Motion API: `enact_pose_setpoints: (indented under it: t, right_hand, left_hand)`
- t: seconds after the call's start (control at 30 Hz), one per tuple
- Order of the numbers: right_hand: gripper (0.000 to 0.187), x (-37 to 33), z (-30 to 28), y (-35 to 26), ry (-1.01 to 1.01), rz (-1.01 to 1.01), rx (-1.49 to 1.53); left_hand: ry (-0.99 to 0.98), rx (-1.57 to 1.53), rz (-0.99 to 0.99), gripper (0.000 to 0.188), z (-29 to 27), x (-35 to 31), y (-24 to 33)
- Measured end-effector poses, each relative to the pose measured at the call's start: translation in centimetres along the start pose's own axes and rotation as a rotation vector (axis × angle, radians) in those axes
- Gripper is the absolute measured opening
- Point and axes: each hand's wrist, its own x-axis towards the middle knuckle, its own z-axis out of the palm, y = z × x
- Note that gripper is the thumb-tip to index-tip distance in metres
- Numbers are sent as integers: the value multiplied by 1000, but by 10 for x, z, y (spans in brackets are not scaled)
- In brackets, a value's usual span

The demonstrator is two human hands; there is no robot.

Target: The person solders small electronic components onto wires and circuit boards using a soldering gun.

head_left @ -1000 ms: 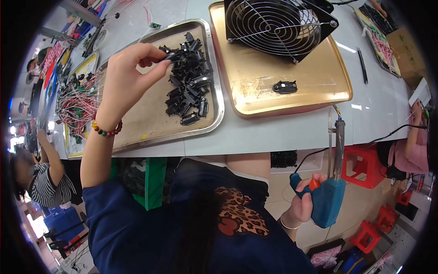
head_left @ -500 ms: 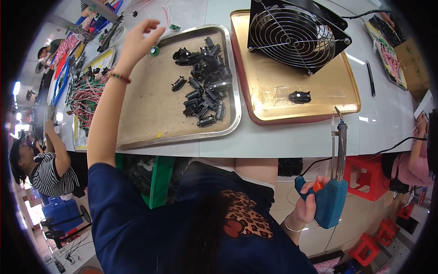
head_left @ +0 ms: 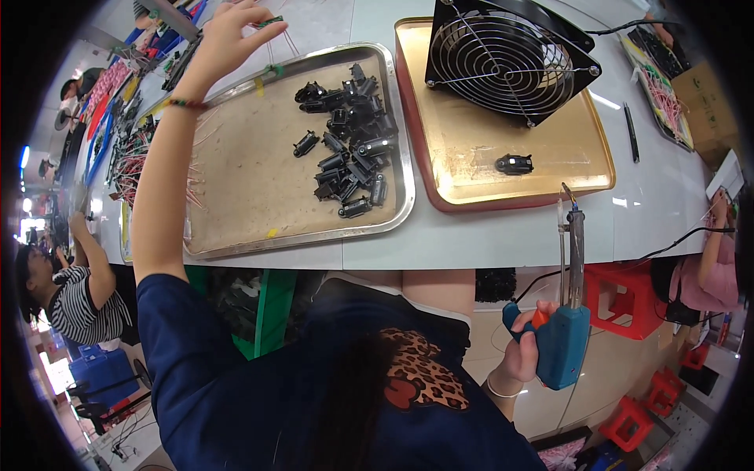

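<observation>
My left hand (head_left: 228, 43) is raised at the far left of the steel tray (head_left: 402, 180), thumb and fingers closed on a small green circuit board (head_left: 265, 23). Thin wires run down from the board to a small green part (head_left: 273, 71) by the tray's far edge. Black plastic housings (head_left: 334, 161) lie heaped on the tray's right side. In my right hand (head_left: 518, 357), low at the right, is a blue soldering gun (head_left: 563, 349) with an orange trigger, its tip up near the gold tray's front edge. A single black housing (head_left: 514, 164) lies on the gold tray (head_left: 463, 188).
A black fan with a wire guard (head_left: 503, 71) stands on the gold tray. Wired parts (head_left: 133, 169) are piled left of the steel tray. A black pen (head_left: 631, 133) lies to the right. Other people sit at both sides. A green bin (head_left: 275, 314) is under the table.
My left hand has moved up and slightly left and has taken hold of the circuit board, lifting it with its wires. My right hand with the soldering gun has shifted slightly left.
</observation>
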Motion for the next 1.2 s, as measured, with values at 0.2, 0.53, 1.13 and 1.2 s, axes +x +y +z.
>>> enact_pose_setpoints:
  t: [0.2,0.53,1.13,1.2]
  right_hand:
    - [55,2,5,-2,2,26,27]
    - [54,4,11,-9,-21,72,-1]
    - [57,-1,-2,2,8,140,40]
    - [56,1,-3,0,-19,122,13]
  left_hand:
    - [-558,0,-1020,21,9,76,126]
    - [-564,-848,-1122,16,112,103,157]
    - [-854,-481,-837,18,172,138,140]
    - [-802,-472,-833,17,176,133,144]
